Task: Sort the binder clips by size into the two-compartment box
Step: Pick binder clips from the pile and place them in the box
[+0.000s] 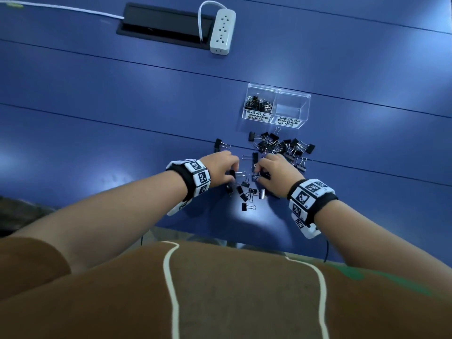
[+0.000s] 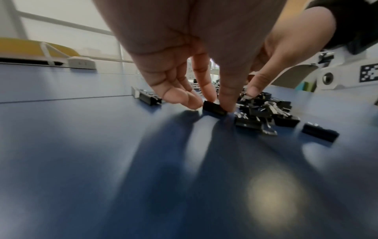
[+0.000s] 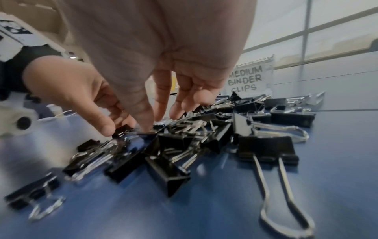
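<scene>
Smooth, glossy blue surface (image 1: 97, 99), jointed in long panels. Clear acrylic two-compartment box (image 1: 277, 105) sits far of the hands; paper labels on the front. Compartment marked SMALL BINDER CLIPS (image 1: 257, 115) holds a heap of small black clips with wire handles; compartment marked MEDIUM BINDER CLIPS (image 1: 288, 121) shows no clips.

Loose binder clips (image 1: 281, 145) lie piled between box and hands: folded black metal bodies, bright wire loops, two sizes mixed. A smaller scatter (image 1: 249, 194) lies nearer the body.

Left hand (image 1: 221, 167): fingers (image 2: 227, 97) point down, tips pinching a small black clip (image 2: 213, 108) resting on the surface. Right hand (image 1: 274, 174): fingers (image 3: 143, 113) extended downward into the pile, tips touching clips; whether one is gripped cannot be told.

White plastic power strip (image 1: 222, 30) lies beside a black recessed cable tray (image 1: 161, 23). Marker-printed bands on both wrists.
</scene>
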The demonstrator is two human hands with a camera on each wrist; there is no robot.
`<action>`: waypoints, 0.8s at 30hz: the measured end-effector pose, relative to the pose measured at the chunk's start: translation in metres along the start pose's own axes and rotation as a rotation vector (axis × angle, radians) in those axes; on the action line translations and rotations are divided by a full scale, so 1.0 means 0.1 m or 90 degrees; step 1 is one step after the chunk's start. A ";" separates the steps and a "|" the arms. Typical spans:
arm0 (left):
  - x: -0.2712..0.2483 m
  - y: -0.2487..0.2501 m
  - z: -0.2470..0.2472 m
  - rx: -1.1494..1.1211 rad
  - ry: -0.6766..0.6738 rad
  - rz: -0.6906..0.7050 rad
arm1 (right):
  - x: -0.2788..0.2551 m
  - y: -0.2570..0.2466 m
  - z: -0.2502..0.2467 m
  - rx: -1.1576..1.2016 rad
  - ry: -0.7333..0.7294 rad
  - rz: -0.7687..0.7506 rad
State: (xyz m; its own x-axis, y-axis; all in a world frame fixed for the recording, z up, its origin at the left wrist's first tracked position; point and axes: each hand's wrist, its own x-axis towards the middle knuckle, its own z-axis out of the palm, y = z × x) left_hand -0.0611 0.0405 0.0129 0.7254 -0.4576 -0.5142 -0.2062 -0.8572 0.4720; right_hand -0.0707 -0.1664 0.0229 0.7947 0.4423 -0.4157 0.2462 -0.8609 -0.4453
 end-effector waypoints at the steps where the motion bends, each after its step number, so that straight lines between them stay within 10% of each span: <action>1: 0.00 -0.02 -0.01 -0.009 0.022 -0.009 | 0.01 0.02 -0.01 0.010 0.019 0.010; 24: -0.19 0.03 0.27 0.023 0.068 -0.037 | 0.07 -0.20 0.23 -0.029 -0.022 -0.036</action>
State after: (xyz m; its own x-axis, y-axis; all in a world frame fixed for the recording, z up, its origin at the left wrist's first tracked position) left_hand -0.0935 0.0402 0.0052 0.8022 -0.3812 -0.4596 -0.1839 -0.8900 0.4171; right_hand -0.0830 -0.1401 0.0105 0.7592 0.4979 -0.4192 0.3154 -0.8448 -0.4323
